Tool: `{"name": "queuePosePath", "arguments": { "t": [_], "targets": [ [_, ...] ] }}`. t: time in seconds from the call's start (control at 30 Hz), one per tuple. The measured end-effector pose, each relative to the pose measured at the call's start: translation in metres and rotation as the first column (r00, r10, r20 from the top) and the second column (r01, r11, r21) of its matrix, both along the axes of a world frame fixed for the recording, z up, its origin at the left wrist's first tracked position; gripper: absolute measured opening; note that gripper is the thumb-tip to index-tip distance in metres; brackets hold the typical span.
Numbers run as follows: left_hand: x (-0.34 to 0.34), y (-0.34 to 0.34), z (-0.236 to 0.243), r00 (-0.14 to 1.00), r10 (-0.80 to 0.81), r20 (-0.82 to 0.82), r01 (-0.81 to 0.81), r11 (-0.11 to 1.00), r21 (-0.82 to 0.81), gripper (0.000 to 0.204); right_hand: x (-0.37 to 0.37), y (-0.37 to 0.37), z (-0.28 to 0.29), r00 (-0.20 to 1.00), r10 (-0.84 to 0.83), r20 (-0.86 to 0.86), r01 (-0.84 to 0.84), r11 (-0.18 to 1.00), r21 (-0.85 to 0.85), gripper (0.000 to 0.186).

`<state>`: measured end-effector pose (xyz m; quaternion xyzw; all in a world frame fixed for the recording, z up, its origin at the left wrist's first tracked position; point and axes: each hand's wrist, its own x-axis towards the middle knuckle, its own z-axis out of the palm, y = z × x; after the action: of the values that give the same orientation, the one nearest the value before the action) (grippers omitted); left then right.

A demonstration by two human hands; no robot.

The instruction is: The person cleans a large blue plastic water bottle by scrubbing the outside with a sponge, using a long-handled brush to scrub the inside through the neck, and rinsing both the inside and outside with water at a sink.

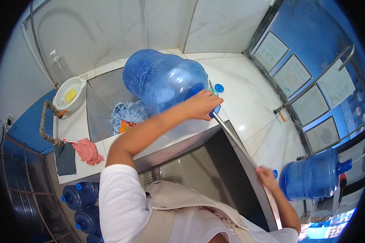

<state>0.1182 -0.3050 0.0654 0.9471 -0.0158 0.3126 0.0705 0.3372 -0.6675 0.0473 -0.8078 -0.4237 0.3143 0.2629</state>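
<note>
On the counter (241, 91), the large blue bottle (170, 77) lies on its side in front of you, its base toward the wall and its neck angled down to the right. Your left hand (202, 104) is clamped over the bottle's neck; you cannot tell from here whether its fingers also touch the metal rod (233, 135). That rod slants from the bottle's mouth, down and to the right, to your right hand (266, 177), which is closed around its lower end. Your left hand covers the mouth, so whether the rod goes inside is hidden.

Just beside the bottle's neck, on its right, you have a blue cap (219, 88). Close against the bottle's lower left side sits a tangled heap of pale blue strips (129, 113), with an orange-red packet (126, 126) on it. Well left of the bottle are a white basin (59, 98) with a yellow sponge (70, 96) in it and, above that, a clear pump bottle (61, 69). Below and to the left of the large bottle, a pink cloth (88, 151) and a dark grey cloth (65, 158) lie side by side. Far to its lower right stands a second blue bottle (308, 176), tilted onto its side.
</note>
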Motion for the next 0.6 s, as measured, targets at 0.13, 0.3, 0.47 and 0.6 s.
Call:
{"name": "queuePosePath", "arguments": {
  "t": [0.13,0.3,0.47,0.6],
  "targets": [
    [-0.001,-0.015,-0.038,0.975,0.112,0.193,-0.123,0.991,0.046,0.045,-0.066,0.0,0.014,0.688,-0.301,-0.661,0.138,0.948,-0.288,0.035],
    [-0.01,-0.002,0.021,0.873,-0.135,-0.469,0.051,0.981,-0.189,0.036,-0.004,0.021,0.045,0.524,0.223,0.822,-0.273,0.958,-0.086,0.03],
    [0.006,-0.023,0.002,0.989,0.107,0.098,-0.11,0.994,0.022,0.042,0.011,-0.014,0.001,0.926,0.079,0.37,-0.107,0.993,0.054,0.034],
    [0.019,-0.017,-0.034,0.989,0.017,0.146,-0.022,0.999,0.03,0.036,-0.059,-0.006,0.008,0.824,-0.231,-0.517,0.159,0.971,-0.18,0.035]
  ]
}}
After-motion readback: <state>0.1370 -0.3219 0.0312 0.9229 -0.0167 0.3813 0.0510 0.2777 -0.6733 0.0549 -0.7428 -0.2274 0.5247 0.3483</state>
